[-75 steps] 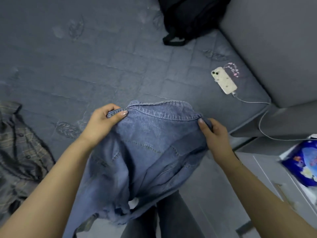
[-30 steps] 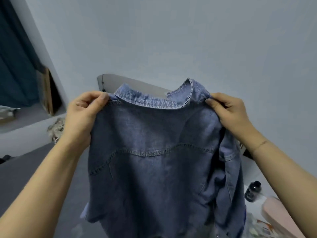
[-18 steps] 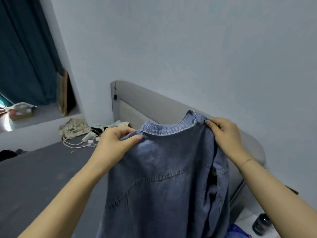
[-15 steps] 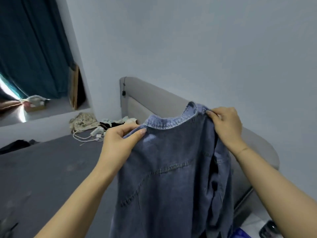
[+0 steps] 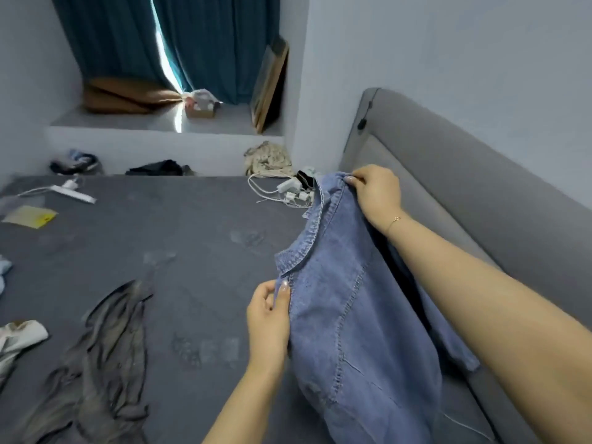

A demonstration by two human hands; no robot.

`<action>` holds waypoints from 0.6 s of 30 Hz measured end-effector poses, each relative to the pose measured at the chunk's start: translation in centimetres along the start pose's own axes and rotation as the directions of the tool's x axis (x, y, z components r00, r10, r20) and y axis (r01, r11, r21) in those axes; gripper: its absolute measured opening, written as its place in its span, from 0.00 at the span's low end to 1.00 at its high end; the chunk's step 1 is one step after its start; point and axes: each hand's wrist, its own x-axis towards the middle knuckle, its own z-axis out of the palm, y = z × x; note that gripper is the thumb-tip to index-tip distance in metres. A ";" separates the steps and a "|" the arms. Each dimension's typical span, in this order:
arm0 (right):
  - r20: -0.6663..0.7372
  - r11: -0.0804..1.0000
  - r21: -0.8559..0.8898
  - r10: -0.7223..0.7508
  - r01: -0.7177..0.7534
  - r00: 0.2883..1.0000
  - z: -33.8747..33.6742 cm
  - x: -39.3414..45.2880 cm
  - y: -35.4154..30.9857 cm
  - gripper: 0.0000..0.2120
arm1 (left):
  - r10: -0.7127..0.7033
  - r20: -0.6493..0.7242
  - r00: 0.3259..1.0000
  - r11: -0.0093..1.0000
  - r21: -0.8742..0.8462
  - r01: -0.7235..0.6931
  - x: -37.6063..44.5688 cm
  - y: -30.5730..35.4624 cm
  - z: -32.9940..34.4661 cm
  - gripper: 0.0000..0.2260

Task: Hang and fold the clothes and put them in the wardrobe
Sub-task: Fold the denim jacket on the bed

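Over the bed: a blue denim shirt [image 5: 362,318] is held up above the dark grey mattress [image 5: 192,238], at about 4 o'clock in the view, collar turned toward 11 o'clock.
Left hand: the left hand [image 5: 269,318] pinches the near shoulder seam just below the collar, thumb and curled fingers [image 5: 283,291] closed on the cloth.
Right hand: the right hand [image 5: 376,192] grips the far shoulder at 2 o'clock, fingers folded tight over the edge; a thin bracelet sits on the wrist.
Hidden or cut off: the shirt's hem runs out of the bottom edge; its front and sleeves are bunched behind the back panel and cannot be made out. The right forearm covers part of the far side.
Around it: a crumpled grey plaid garment [image 5: 96,373] lies at 8 o'clock; white chargers and cables [image 5: 288,190] lie at 12 o'clock, just beyond the collar; a white hanger [image 5: 69,193] lies at 10 o'clock; the grey headboard [image 5: 464,174] stands at 3 o'clock; teal curtains [image 5: 166,43] hang at 11 o'clock.
Against the earlier frames: half a second ago the shirt hung upright before the wall with the collar level; now it is tipped sideways, lower, over the mattress, and the view has dropped to show the bed.
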 end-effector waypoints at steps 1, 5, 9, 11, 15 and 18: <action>0.067 1.000 0.022 -0.019 0.017 0.998 4.3 0.5 -1.2 0.15 | -0.040 -0.067 0.997 0.999 -0.023 0.038 1.6 -2.2 -1.6 0.07; 0.324 0.995 0.079 -0.087 0.064 0.942 22.6 -0.8 -4.1 0.18 | -0.191 -0.329 0.925 0.982 -0.062 0.181 7.0 -12.5 -9.0 0.05; 0.525 0.990 0.143 -0.092 0.020 0.846 39.7 -6.2 -4.3 0.20 | -0.234 -0.545 0.805 0.965 -0.031 0.259 11.1 -23.3 -17.1 0.07; 0.571 0.980 0.197 -0.122 0.008 0.812 46.3 -9.1 -4.1 0.21 | -0.207 -0.632 0.747 0.959 0.021 0.284 12.6 -27.9 -20.8 0.09; 0.631 0.949 0.316 -0.213 0.004 0.746 55.3 -14.1 -4.0 0.20 | -0.176 -0.713 0.679 0.940 0.083 0.332 13.9 -35.9 -27.1 0.05; 0.742 0.946 0.323 -0.252 -0.003 0.621 59.7 -17.2 -4.0 0.14 | -0.182 -0.702 0.688 0.923 0.120 0.366 13.2 -39.9 -29.7 0.03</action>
